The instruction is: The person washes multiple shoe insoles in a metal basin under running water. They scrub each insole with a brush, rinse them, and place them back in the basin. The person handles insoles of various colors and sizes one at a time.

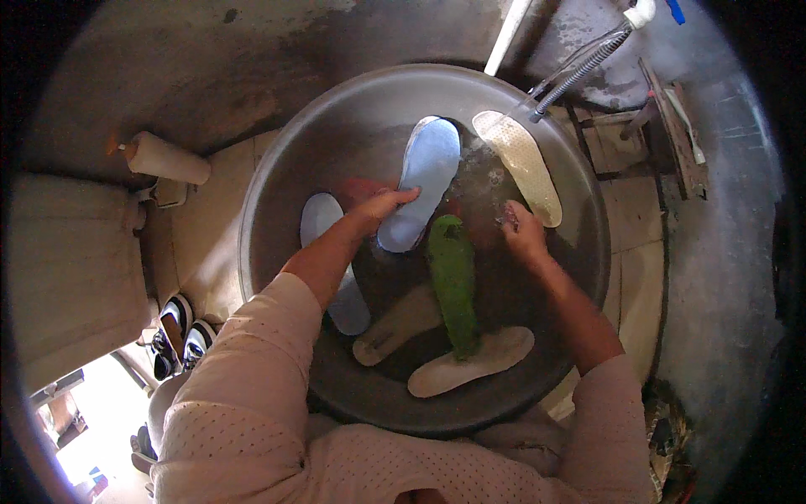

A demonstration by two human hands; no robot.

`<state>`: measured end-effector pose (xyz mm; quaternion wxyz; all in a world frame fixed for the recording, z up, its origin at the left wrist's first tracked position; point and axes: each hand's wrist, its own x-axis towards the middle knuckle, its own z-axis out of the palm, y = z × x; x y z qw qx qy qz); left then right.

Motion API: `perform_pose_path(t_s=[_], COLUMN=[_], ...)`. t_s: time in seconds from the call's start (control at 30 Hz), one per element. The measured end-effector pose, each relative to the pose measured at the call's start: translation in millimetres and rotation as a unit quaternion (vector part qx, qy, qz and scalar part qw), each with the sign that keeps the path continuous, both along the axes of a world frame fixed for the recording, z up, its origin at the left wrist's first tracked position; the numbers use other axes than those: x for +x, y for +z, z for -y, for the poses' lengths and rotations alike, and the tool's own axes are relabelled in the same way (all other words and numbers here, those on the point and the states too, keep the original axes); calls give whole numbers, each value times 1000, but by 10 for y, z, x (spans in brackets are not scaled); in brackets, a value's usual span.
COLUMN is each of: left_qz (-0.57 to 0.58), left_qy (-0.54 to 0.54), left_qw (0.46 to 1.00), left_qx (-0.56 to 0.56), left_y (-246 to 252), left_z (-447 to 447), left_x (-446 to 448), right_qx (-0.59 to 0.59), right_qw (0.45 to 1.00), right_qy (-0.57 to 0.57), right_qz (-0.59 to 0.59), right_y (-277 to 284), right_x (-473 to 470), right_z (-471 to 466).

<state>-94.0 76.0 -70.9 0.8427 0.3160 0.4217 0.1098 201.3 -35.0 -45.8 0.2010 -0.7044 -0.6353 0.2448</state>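
A pale blue shoe insole (427,170) is gripped at its left edge by my left hand (385,206), the thumb on top and the fingers beneath it. My right hand (524,230) is curled low in the large dark basin (271,157), over the water. Whether something small is between its fingers I cannot tell. Just beyond that hand, a cream perforated insole (519,160) leans on the basin's right side. A green insole (452,277) lies between my arms, its near end over a beige insole (485,365). My left forearm partly covers a greyish insole (321,217).
Another brownish insole (397,327) lies in the water. Water runs from a white pipe fitting (641,14) beside a ribbed metal hose (582,74) at the basin's rim. A wooden frame (677,138) stands right; sneakers (179,331) sit on the left.
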Motion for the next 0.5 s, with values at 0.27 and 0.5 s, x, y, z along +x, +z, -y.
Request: perform_pose_path(t_s=[0.27,0.5], left_qz=[-135,-64], left_qy=[-47,-155], left_qw=[953,879], left_qx=[269,446], left_y=[128,-149], left_z=[246,202], left_x=[568,589], right_qx=[-149,-156], right_qw=[963,841], right_qy=[225,-251], right_qz=[25,-454], right_y=[-19,-399], right_x=[-17,-130], right_z=[-176,-501])
